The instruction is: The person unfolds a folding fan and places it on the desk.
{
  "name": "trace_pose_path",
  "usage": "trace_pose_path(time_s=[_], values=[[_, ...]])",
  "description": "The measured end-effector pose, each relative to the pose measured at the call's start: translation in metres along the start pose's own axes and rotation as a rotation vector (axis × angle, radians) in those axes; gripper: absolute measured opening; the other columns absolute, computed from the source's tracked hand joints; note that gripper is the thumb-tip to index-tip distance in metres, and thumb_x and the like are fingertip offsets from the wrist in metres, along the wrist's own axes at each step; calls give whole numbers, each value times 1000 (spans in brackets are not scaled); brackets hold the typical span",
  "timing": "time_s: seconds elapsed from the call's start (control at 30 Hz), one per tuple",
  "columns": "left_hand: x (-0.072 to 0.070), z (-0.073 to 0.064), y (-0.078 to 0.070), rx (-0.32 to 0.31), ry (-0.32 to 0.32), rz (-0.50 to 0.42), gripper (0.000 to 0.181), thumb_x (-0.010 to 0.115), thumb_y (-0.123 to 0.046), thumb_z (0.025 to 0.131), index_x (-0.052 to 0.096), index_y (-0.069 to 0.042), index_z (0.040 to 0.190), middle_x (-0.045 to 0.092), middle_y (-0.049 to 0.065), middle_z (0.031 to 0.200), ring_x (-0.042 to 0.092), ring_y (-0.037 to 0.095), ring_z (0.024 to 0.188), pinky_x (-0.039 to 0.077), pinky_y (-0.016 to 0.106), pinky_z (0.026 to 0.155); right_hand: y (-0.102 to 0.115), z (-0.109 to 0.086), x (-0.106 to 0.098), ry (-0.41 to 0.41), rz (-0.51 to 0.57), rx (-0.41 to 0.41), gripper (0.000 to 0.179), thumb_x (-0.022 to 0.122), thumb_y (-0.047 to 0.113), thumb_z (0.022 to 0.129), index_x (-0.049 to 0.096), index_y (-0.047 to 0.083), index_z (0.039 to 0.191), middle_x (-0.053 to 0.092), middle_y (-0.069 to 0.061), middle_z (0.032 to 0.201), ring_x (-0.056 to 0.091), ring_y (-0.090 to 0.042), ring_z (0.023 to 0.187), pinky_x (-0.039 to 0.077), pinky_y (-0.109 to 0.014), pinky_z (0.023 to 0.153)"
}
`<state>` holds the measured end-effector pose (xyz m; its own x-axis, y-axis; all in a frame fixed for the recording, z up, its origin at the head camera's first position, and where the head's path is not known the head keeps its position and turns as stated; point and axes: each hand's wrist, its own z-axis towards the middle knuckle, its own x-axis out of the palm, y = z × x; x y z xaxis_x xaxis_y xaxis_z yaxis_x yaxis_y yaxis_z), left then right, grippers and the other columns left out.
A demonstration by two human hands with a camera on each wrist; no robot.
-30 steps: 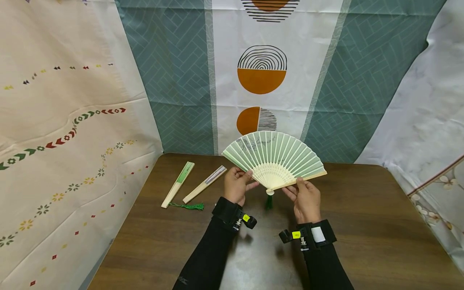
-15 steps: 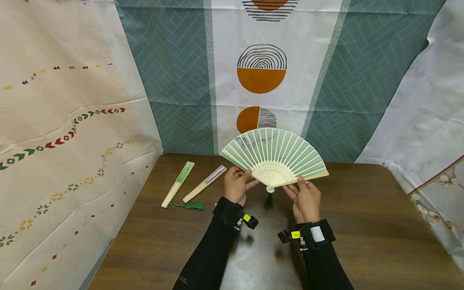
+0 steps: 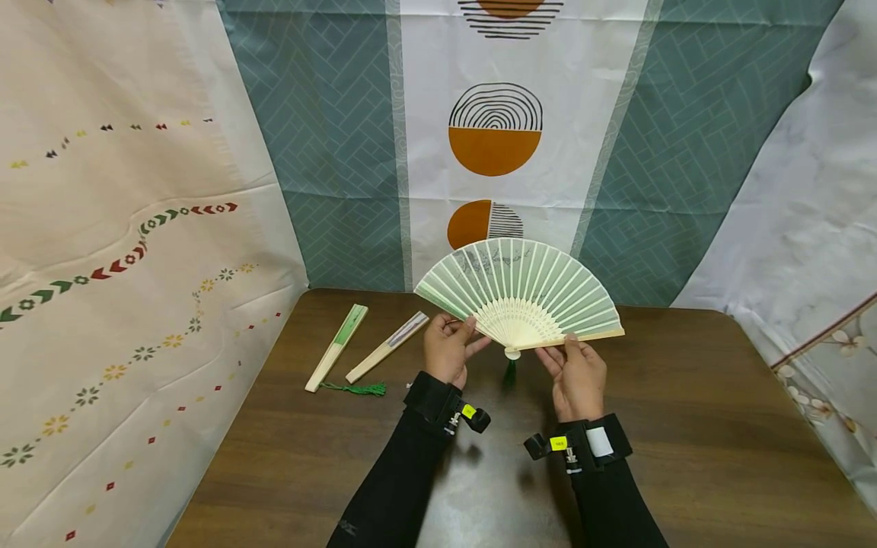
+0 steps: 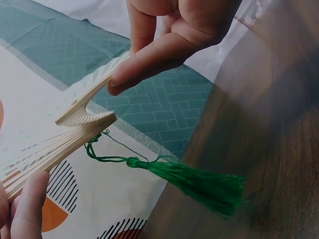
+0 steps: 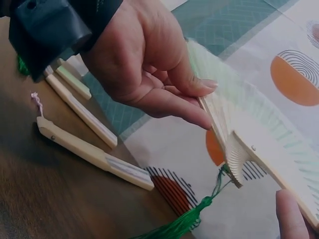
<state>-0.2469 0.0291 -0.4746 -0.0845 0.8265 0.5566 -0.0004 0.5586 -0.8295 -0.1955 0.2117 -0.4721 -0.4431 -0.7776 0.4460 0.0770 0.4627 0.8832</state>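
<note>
A spread pale green folding fan (image 3: 527, 285) with cream ribs and a dark floral print is held up above the table, its arc pointing away. My left hand (image 3: 447, 350) pinches its left outer rib, with the thumb on top. On the right outer rib, my right hand (image 3: 578, 380) pinches with thumb and fingers. From the pivot hangs a green tassel (image 4: 194, 184), seen large in the left wrist view. In the right wrist view my left hand (image 5: 144, 64) grips the rib near the pivot, while a finger of my right hand (image 5: 289, 214) touches the opposite rib.
Left of my hands, a folded fan with a green panel (image 3: 337, 348) and a green tassel (image 3: 366, 390) lies on the brown table (image 3: 685, 426). Beside it rests a folded fan with a purplish print (image 3: 387, 348). Patterned cloth (image 3: 342, 167) hangs behind the table.
The fan has risen slightly and its outer tips stand a little further apart. Both hands keep nearly the same place and grip; the folded fans have not moved.
</note>
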Motion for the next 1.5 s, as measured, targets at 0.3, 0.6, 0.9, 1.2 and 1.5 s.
trace_pose_path(time_s=[0.3, 0.6, 0.9, 1.2, 1.5], values=[[5, 0, 5, -11, -13, -49, 9, 63, 10, 111, 60, 2, 114, 62, 5, 96, 70, 15, 85, 74, 31, 75, 2, 2, 1, -47, 49, -12, 29, 46, 24, 124, 56, -3, 127, 62, -8, 128, 79, -8, 90, 70, -22, 95], [10, -2, 12, -14, -28, -113, 15, 59, 9, 114, 58, 6, 128, 60, 7, 102, 64, 17, 92, 75, 34, 84, 4, 2, 1, -83, 82, -28, 26, 45, 24, 124, 56, 1, 123, 61, -7, 134, 79, -9, 97, 69, -23, 98], [18, -6, 15, -21, -56, -154, 20, 57, 8, 115, 55, 5, 135, 58, 9, 108, 61, 18, 97, 75, 37, 90, 3, 3, 3, -114, 133, -63, 26, 45, 24, 124, 54, 0, 117, 59, -10, 134, 75, -13, 100, 70, -24, 97], [21, -6, 19, -37, -63, -179, 17, 55, 6, 116, 56, 3, 133, 60, 8, 110, 62, 17, 96, 75, 34, 90, 2, 2, 1, -133, 172, -97, 26, 48, 23, 123, 55, 0, 114, 61, -10, 130, 77, -13, 95, 71, -24, 93], [20, 4, 24, -101, -41, -147, 5, 56, 1, 118, 56, -2, 122, 59, 6, 108, 61, 19, 98, 74, 38, 96, -4, 4, -10, -148, 179, -69, 23, 50, 22, 123, 55, 0, 119, 61, -10, 130, 81, -14, 94, 72, -27, 93]])
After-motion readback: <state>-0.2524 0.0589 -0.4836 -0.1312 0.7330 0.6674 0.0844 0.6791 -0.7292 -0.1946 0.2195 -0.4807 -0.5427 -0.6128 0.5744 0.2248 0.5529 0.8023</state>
